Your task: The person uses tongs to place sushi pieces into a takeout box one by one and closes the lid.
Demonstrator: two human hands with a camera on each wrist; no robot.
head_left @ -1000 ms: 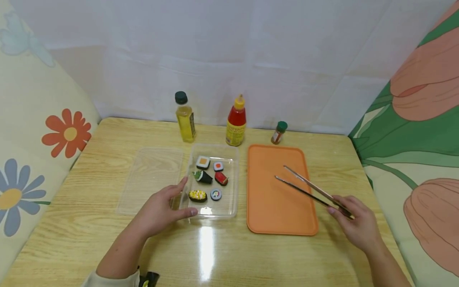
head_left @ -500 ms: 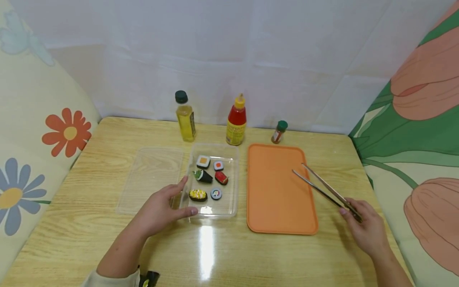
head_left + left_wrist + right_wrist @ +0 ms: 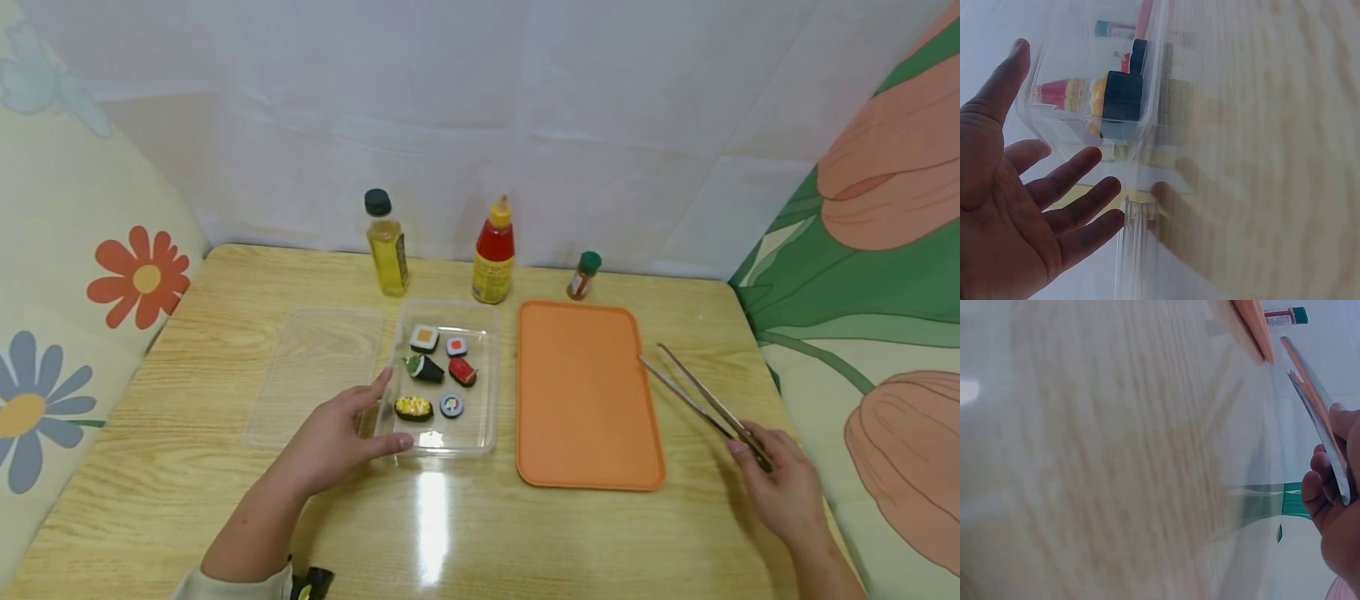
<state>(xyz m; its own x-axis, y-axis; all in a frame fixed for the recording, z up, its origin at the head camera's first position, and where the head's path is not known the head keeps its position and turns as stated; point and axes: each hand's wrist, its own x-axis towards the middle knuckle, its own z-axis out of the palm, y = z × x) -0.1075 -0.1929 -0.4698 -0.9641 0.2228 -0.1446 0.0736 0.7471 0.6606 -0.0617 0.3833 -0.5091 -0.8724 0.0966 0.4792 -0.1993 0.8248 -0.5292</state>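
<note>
My right hand [image 3: 783,492], at the table's right side, holds metal tongs [image 3: 716,408] near their closed end. Their two arms stand apart with nothing between the tips, which point up and left by the right edge of an orange tray [image 3: 585,400]. In the right wrist view the tongs [image 3: 1319,419] are raised off the tabletop. My left hand [image 3: 337,437] rests by a clear plastic container [image 3: 491,417], thumb over its near left corner and forefinger at its left rim. Left wrist view shows its fingers [image 3: 1075,175] spread. Several sushi pieces [image 3: 425,369] lie inside the container.
A clear flat lid [image 3: 315,367] lies left of the container, partly behind my left hand. Along the back stand an oil bottle [image 3: 387,250], a red sauce bottle [image 3: 494,258] and a small green-capped spice jar [image 3: 583,277]. A white cloth [image 3: 465,125] hangs behind the table.
My right hand has moved right and slightly toward me with the tongs, whose tips have gone from over the orange tray to its right edge. My left hand and the sushi stay put.
</note>
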